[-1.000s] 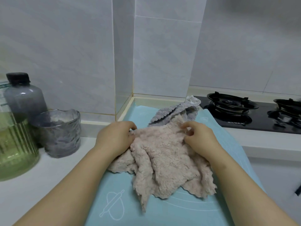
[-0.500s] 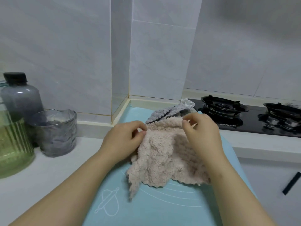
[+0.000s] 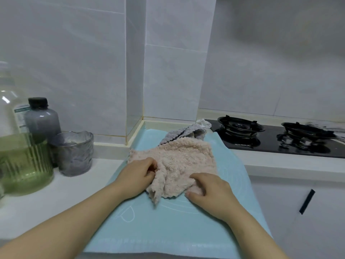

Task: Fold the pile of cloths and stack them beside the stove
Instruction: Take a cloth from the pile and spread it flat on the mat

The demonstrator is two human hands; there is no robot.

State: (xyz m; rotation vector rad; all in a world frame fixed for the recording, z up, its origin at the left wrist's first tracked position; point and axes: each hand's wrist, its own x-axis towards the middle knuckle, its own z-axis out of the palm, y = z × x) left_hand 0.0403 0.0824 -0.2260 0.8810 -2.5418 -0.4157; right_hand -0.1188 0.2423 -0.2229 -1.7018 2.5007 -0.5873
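White counter (image 3: 56, 199) by a tiled wall (image 3: 74, 62), w/ 1 blue mat (image 3: 168, 230) on it. 2 cloths lie on the mat: 1 pink cloth (image 3: 183, 157) in the middle, all bunched up, & 1 grey cloth (image 3: 179, 134) behind it, touching it, right by the stove (image 3: 270, 146). Stove has 2 burners (image 3: 240, 126); its small white writing is too tiny to read. L hand (image 3: 139, 174) pinches a fold of the pink cloth. R hand (image 3: 209, 189) pinches its near corner. Far left: 2 bottles (image 3: 42, 120), 1 cup (image 3: 72, 154), 1 green jar (image 3: 22, 165). Bottle label (image 3: 20, 116) is too blurry to read.
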